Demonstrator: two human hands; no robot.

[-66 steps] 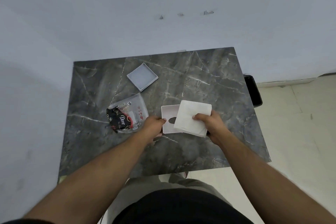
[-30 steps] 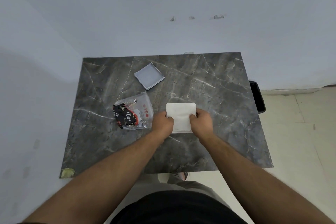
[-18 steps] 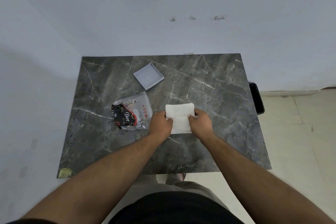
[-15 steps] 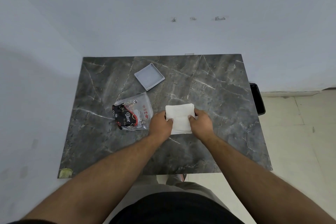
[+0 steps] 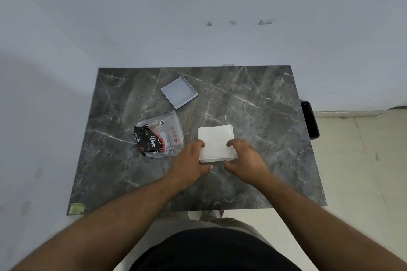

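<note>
A folded white napkin (image 5: 217, 141) lies flat in the middle of the dark marble table (image 5: 253, 116), covering the white box seen earlier. Only thin white layers show at its near edge. My left hand (image 5: 190, 159) sits at the napkin's left near corner, forefinger curled onto the left edge and thumb at the near edge. My right hand (image 5: 244, 156) mirrors it at the right near corner, with curled fingers on the right edge and the thumb below.
A grey square lid (image 5: 179, 92) lies upturned farther back. A clear plastic packet with a black Dove wrapper (image 5: 157, 136) lies left of my left hand. A black bin (image 5: 309, 119) stands beyond the table's right edge. Walls close off the back and left.
The napkin, first held in my right hand above the open white box, now lies flat over it. Both hands closed in on its sides and have slid back to its near corners.
</note>
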